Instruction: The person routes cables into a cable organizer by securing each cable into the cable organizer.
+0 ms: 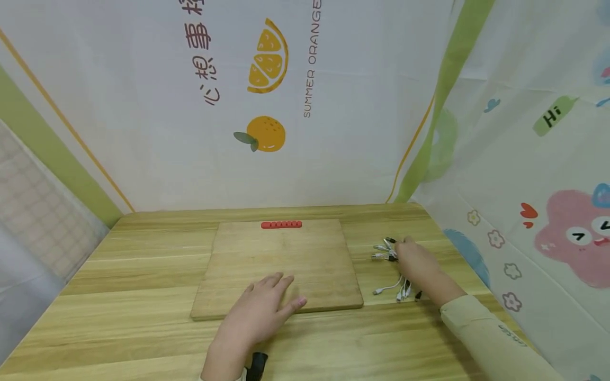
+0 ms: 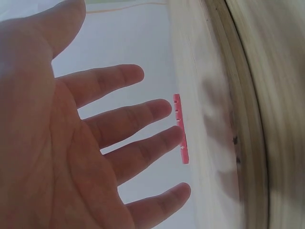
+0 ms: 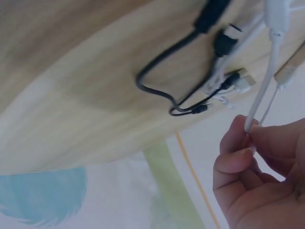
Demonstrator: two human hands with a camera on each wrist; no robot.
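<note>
My right hand is at the right of the table, among several short charging cables with white and black plugs. In the right wrist view, thumb and fingers pinch a thin white cable. Black cables lie loose on the table beside it. Over the front part of a wooden board, my left hand is spread with straight fingers and holds nothing. A red notched strip lies at the board's far edge; the left wrist view shows it beyond the fingertips.
The wooden table carries the board in its middle. A white printed curtain hangs behind, and another printed sheet borders the right side. A dark strap end shows at the left wrist.
</note>
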